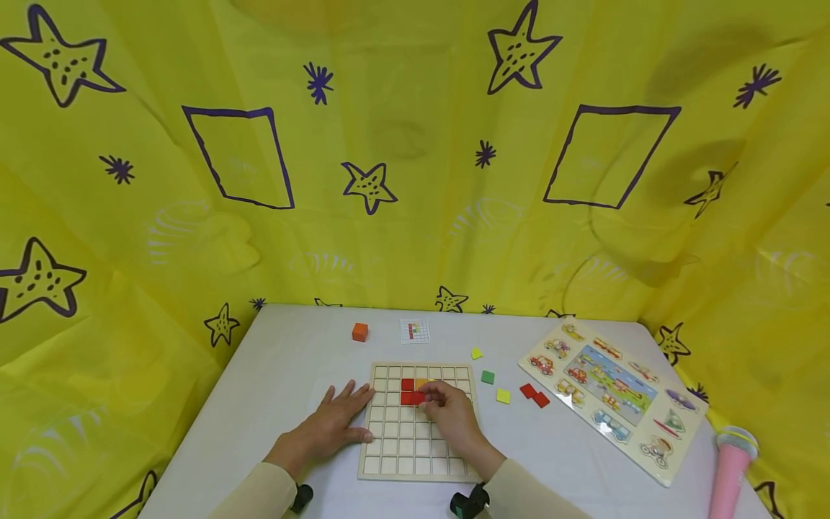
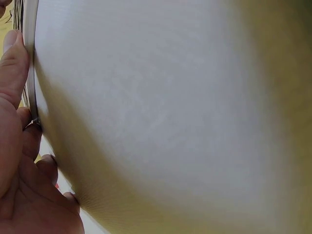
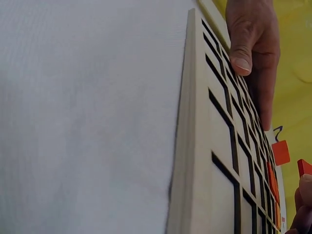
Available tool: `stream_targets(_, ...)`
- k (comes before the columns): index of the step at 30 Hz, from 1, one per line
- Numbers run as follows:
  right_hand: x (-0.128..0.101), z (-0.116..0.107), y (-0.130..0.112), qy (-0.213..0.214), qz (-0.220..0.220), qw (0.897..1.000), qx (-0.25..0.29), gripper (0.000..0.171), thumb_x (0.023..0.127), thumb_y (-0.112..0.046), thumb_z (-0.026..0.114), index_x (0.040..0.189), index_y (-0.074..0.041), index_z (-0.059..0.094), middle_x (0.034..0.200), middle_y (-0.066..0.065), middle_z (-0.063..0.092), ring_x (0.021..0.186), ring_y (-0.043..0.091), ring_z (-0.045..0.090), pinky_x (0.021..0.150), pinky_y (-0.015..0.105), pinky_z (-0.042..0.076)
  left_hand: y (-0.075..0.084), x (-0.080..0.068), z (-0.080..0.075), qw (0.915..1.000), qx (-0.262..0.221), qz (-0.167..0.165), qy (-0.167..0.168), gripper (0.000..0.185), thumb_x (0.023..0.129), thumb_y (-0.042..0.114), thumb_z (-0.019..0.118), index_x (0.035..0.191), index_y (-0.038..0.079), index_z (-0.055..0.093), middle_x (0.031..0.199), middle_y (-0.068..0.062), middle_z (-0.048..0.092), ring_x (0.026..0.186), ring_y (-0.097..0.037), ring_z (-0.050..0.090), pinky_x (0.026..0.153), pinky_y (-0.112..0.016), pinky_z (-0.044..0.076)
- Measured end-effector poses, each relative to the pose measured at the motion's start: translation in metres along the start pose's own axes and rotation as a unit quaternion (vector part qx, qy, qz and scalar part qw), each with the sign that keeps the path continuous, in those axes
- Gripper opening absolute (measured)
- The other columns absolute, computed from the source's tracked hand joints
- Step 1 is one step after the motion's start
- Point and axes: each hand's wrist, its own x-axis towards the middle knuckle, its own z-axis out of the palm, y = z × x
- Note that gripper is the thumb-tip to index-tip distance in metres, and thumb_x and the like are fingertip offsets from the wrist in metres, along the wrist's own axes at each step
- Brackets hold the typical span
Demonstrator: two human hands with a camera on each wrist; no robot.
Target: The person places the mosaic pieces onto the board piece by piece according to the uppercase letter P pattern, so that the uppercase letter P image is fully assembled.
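Observation:
A wooden grid board (image 1: 389, 461) lies on the white table, with red tiles (image 1: 407, 385) and an orange tile (image 1: 421, 383) set in cells of its upper part. My right hand (image 1: 454, 418) is over these cells and pinches a red tile (image 3: 304, 167) between thumb and fingers. In the right wrist view that tile is partly cut off at the frame edge. With fingers spread, my left hand (image 1: 332, 424) rests at the board's left edge. The left wrist view shows its thumb (image 2: 14, 63) along the board's side.
Right of the board lie a green tile (image 1: 488, 377), yellow tiles (image 1: 503, 396) and red tiles (image 1: 541, 400). Behind it are an orange cube (image 1: 359, 332) and a pattern card (image 1: 415, 331). A vehicle puzzle (image 1: 612, 389) and pink microphone (image 1: 731, 468) are at the far right.

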Motion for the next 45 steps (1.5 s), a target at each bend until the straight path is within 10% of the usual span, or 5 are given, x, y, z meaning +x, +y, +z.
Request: stream_targets(45, -0.007, 0.020, 0.000, -0.025, -0.041, 0.984, -0.173, 0.022, 0.089, -0.004, 0.081, 0.110, -0.010, 0.079, 0.103, 0.000, 0.072, 0.089, 0.013, 0.056, 0.077, 0.026, 0.052, 0.001, 0.000, -0.001, 1.0000, 0.006, 0.005, -0.002, 0.090, 0.091, 0.049, 0.075, 0.163, 0.008, 0.039, 0.171, -0.011, 0.035, 0.163, -0.041, 0.016, 0.131, -0.066, 0.002)
